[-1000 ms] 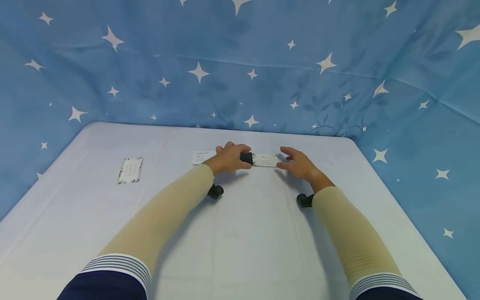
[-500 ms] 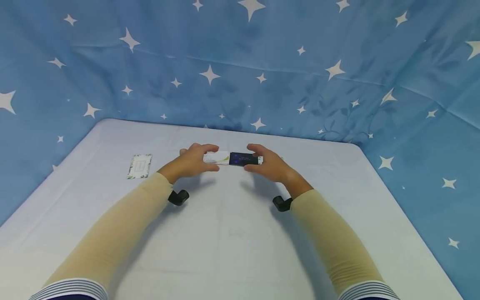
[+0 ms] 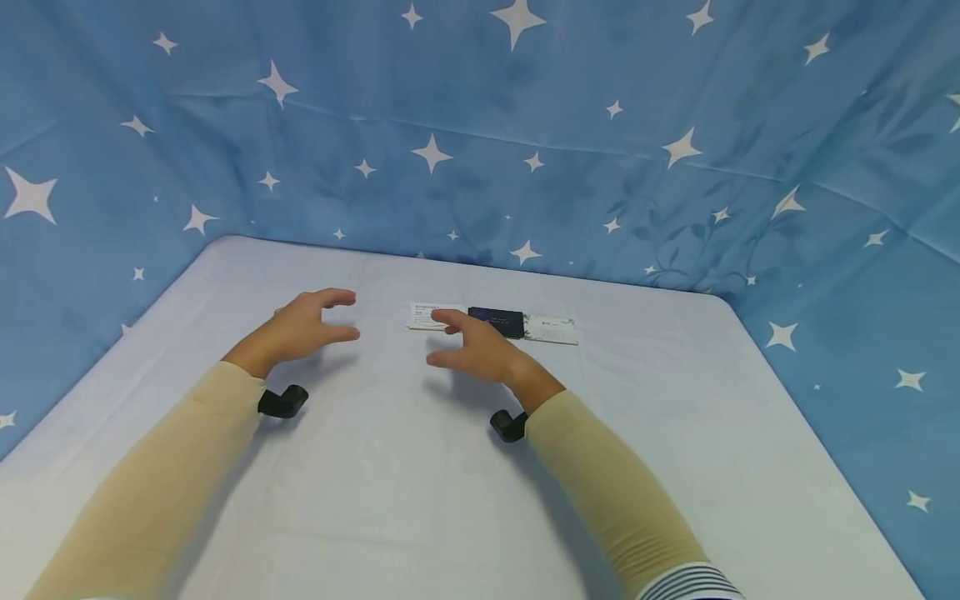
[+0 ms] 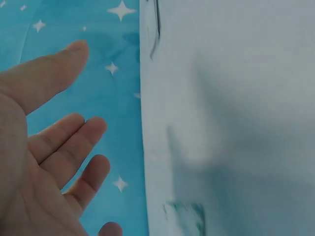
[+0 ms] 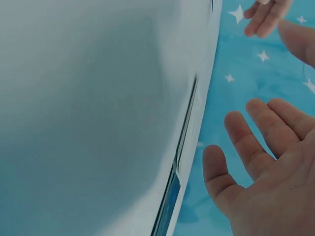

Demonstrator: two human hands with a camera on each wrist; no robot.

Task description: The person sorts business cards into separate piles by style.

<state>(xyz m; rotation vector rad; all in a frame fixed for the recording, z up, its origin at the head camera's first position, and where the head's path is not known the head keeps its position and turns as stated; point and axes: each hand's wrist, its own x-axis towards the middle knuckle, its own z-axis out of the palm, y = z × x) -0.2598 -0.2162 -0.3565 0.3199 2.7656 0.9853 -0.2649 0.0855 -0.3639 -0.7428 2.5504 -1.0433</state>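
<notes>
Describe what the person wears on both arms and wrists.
Both forearms are covered by snug beige sleeves: the left sleeve and the right sleeve. A striped grey-and-white cuff shows at the right upper arm. A small black camera sits under each wrist: left wrist camera, right wrist camera. The hands are bare.

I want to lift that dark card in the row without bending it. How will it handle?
The dark card lies flat on the table, so it probably is thin and light, hard to get fingers under. It likely slides when pushed. Its ends appear to touch the white cards, so it may drag them.
</notes>
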